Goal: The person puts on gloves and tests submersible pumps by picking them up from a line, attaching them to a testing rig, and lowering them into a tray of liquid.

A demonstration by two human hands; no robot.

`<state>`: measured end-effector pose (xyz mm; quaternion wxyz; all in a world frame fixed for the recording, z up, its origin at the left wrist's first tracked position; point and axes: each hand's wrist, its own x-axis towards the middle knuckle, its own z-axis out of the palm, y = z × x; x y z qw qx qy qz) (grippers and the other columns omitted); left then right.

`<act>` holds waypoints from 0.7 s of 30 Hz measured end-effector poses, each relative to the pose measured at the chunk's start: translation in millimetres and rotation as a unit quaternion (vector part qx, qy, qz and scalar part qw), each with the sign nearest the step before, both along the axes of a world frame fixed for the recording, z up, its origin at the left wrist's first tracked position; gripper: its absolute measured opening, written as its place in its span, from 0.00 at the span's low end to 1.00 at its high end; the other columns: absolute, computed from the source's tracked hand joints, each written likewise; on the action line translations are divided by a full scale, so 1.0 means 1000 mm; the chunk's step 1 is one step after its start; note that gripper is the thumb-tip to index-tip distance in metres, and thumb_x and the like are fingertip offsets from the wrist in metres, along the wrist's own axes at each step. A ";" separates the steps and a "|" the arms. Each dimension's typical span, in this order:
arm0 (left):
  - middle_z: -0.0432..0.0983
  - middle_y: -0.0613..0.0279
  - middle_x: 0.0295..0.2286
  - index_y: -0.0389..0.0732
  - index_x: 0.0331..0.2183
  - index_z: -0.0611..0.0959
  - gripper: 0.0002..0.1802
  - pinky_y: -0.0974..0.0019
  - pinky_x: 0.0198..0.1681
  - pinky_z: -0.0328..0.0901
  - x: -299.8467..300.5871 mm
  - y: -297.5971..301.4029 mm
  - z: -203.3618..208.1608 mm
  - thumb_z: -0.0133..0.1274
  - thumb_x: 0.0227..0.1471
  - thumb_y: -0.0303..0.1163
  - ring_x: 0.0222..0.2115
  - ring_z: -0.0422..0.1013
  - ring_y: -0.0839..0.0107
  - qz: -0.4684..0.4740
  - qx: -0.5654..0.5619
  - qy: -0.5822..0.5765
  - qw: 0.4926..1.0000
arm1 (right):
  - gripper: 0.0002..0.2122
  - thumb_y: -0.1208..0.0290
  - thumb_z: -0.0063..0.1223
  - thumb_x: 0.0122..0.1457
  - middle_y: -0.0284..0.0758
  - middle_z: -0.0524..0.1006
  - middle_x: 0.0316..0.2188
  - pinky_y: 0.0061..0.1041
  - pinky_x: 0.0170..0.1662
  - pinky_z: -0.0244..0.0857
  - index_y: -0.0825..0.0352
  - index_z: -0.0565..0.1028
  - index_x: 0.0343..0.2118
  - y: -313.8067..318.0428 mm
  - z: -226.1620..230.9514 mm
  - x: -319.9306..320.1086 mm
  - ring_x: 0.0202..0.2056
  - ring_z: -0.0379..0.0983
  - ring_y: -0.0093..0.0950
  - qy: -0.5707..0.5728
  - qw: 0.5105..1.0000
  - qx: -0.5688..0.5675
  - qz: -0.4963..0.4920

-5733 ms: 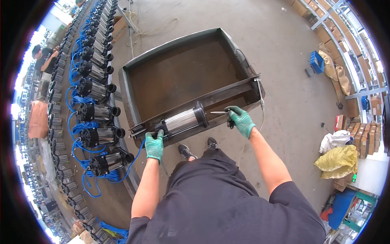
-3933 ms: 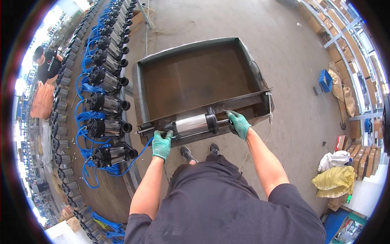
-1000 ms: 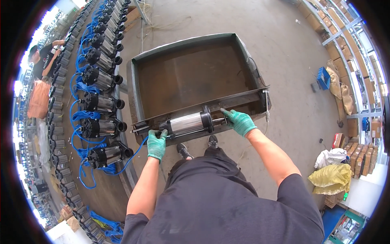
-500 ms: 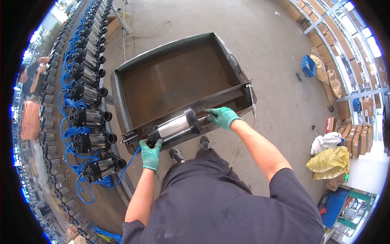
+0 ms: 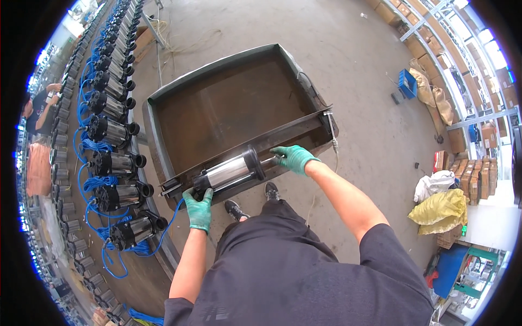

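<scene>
A submersible pump (image 5: 225, 173), with a shiny steel barrel and black ends, lies across the near side of a water-filled metal tank (image 5: 163, 142). My left hand (image 5: 198, 209), in a green glove, is closed around the pump's black left end, where a blue cable comes off. At the pump's right end, my gloved right hand (image 5: 295, 159) pinches a short metal rod-like piece (image 5: 268, 161) that meets the black end. My fingers partly cover this piece, so its exact kind is unclear.
To the left, a long row of similar pumps (image 5: 117, 196) with blue cables (image 5: 87, 136) lies on a bench. A fitting with a thin hose (image 5: 334, 142) hangs at the tank's right corner. Sacks (image 5: 441, 212), cartons and shelving stand at right; a person (image 5: 41, 111) is far left.
The whole view has shifted slightly, with tank and pump a little farther left in the picture. Both hands keep their places at the pump's ends.
</scene>
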<state>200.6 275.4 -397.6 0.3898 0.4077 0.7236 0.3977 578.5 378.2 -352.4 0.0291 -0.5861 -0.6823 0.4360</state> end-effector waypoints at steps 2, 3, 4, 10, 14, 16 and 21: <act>0.74 0.58 0.45 0.37 0.51 0.70 0.30 0.63 0.54 0.66 -0.001 -0.002 0.000 0.71 0.54 0.30 0.46 0.70 0.67 0.002 -0.007 0.002 1.000 | 0.24 0.63 0.58 0.61 0.47 0.79 0.54 0.42 0.56 0.71 0.58 0.75 0.61 -0.009 0.003 0.005 0.55 0.76 0.47 -0.014 0.994 0.099 -0.036; 0.74 0.58 0.45 0.37 0.51 0.70 0.30 0.63 0.54 0.66 -0.003 -0.003 -0.001 0.71 0.54 0.30 0.46 0.70 0.67 0.007 -0.016 0.004 1.000 | 0.24 0.68 0.58 0.59 0.48 0.78 0.54 0.43 0.57 0.71 0.58 0.75 0.61 -0.014 0.003 0.016 0.54 0.76 0.48 -0.027 0.980 0.184 -0.073; 0.74 0.58 0.45 0.37 0.51 0.70 0.30 0.63 0.54 0.66 -0.002 -0.003 -0.003 0.71 0.54 0.30 0.46 0.70 0.67 0.005 -0.016 0.004 1.000 | 0.24 0.73 0.56 0.54 0.49 0.79 0.50 0.45 0.57 0.70 0.62 0.77 0.57 -0.015 -0.017 0.040 0.52 0.76 0.49 -0.051 0.941 0.299 -0.149; 0.74 0.58 0.45 0.36 0.51 0.70 0.31 0.63 0.53 0.67 0.003 0.004 -0.011 0.71 0.54 0.31 0.45 0.71 0.66 0.012 -0.013 -0.027 0.999 | 0.27 0.60 0.63 0.62 0.50 0.78 0.37 0.43 0.34 0.76 0.72 0.65 0.56 -0.017 -0.108 0.175 0.30 0.78 0.41 -0.055 0.850 0.033 -0.524; 0.74 0.57 0.44 0.37 0.51 0.70 0.32 0.62 0.53 0.67 -0.006 -0.003 -0.009 0.72 0.53 0.32 0.44 0.71 0.67 0.021 -0.033 0.006 0.999 | 0.29 0.61 0.64 0.60 0.48 0.78 0.34 0.39 0.22 0.73 0.67 0.61 0.58 0.039 -0.061 0.150 0.23 0.76 0.36 0.033 0.854 -0.049 -0.516; 0.74 0.57 0.44 0.37 0.51 0.70 0.32 0.62 0.53 0.67 0.000 0.003 -0.004 0.72 0.52 0.32 0.44 0.71 0.67 0.016 -0.035 -0.005 0.999 | 0.32 0.61 0.63 0.62 0.45 0.77 0.33 0.35 0.21 0.71 0.63 0.59 0.64 0.066 -0.064 0.163 0.20 0.72 0.33 0.201 0.793 -0.032 -0.574; 0.74 0.57 0.43 0.38 0.50 0.69 0.31 0.62 0.51 0.68 -0.002 0.003 -0.001 0.72 0.53 0.31 0.43 0.70 0.67 0.007 -0.040 0.001 0.999 | 0.30 0.56 0.57 0.67 0.38 0.77 0.33 0.35 0.28 0.69 0.55 0.61 0.69 0.092 -0.056 0.155 0.25 0.71 0.30 0.007 0.890 0.048 -0.454</act>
